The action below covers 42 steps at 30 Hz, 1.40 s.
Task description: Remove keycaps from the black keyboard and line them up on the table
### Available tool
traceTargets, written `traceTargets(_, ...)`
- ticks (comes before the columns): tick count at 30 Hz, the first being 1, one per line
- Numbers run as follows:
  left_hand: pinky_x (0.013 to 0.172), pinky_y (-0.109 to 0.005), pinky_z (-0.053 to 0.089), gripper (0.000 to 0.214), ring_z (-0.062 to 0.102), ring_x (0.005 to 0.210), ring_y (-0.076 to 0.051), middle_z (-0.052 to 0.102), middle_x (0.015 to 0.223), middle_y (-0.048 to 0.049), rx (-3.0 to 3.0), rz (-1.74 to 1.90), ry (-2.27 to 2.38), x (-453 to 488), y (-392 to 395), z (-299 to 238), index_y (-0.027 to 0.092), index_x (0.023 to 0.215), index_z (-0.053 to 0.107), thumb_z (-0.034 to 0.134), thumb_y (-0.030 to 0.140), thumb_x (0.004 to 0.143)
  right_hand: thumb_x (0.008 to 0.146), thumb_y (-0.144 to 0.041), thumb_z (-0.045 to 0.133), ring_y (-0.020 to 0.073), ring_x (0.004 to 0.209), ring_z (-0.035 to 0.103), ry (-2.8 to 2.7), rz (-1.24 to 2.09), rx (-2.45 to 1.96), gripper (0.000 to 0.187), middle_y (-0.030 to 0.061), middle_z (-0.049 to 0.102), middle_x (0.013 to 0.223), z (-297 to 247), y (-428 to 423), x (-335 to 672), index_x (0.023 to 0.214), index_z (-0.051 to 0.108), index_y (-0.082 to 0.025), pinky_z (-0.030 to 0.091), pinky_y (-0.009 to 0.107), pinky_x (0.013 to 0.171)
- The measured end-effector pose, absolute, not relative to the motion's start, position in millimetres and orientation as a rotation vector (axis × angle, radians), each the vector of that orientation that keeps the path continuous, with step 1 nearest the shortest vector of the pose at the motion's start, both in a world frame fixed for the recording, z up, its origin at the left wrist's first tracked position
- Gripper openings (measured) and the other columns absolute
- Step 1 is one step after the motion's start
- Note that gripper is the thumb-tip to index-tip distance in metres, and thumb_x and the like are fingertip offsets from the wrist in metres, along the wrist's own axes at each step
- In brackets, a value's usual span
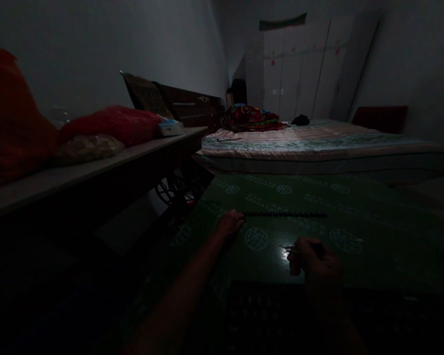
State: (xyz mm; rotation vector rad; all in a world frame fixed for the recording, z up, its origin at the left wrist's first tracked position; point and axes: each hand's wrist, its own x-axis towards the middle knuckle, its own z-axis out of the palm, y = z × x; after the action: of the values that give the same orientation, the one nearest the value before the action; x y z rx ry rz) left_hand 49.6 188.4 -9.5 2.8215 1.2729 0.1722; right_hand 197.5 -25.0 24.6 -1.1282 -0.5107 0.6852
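Note:
A straight row of small dark blocks (284, 214), perhaps keycaps, lies across the green printed board (214, 271). At the row's left end is my left hand (231, 223), its fingers curled together; what they pinch, if anything, is too dark to tell. My right hand (320, 261) hovers over the board, nearer to me, closed round a slim metal-tipped tool (289, 248). The tool's thin tip points left above a bright reflection, and its exact kind is unclear. Below my right hand is a dark keyboard (259, 315), partly covered by my forearm.
Along the left wall runs a long shelf (133, 150) with a red bag (111, 125), an orange bag (15, 113) and a small box (171, 127). Beyond the board stands a bed (318, 143) with a bundled blanket (253, 117). A pale wardrobe (299, 69) is behind.

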Motion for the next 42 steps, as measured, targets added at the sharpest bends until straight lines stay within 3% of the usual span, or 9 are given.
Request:
traceTargets(26,0.074,-0.028,0.041,0.023,0.054,0.081,-0.018,0.059,0.084,-0.0035,2.558,0.351,1.246,36,177,2,0.017,0.089,0.063,0.049,0.023,0.072,0.070,-0.039,0.061,0.0107,0.038,0.050,-0.580,0.686,-1.091,0.027,-0.0017,0.054,0.044,21,-25,199,0.068,0.055,-0.013,0.041,0.022,0.038)
traceTargets(37,0.071,-0.025,0.044,0.019,0.059,0.078,-0.016,0.063,0.082,-0.0048,2.168,0.505,1.040,-20,60,29,0.012,0.078,0.065,0.056,0.027,0.068,0.077,-0.044,0.051,0.0083,0.040,0.048,-1.143,0.991,-1.229,0.033,-0.0003,0.055,0.050,27,-35,180,0.066,0.058,-0.013,0.037,0.019,0.040)
traceTargets(42,0.076,-0.026,0.044,0.014,0.055,0.089,-0.017,0.059,0.094,-0.0053,2.060,0.541,0.930,-20,17,22,0.015,0.075,0.066,0.063,0.021,0.063,0.076,-0.037,0.051,0.0079,0.044,0.046,-1.478,1.019,-1.320,0.024,-0.0023,0.053,0.052,21,-35,166,0.070,0.059,-0.014,0.034,0.017,0.041)
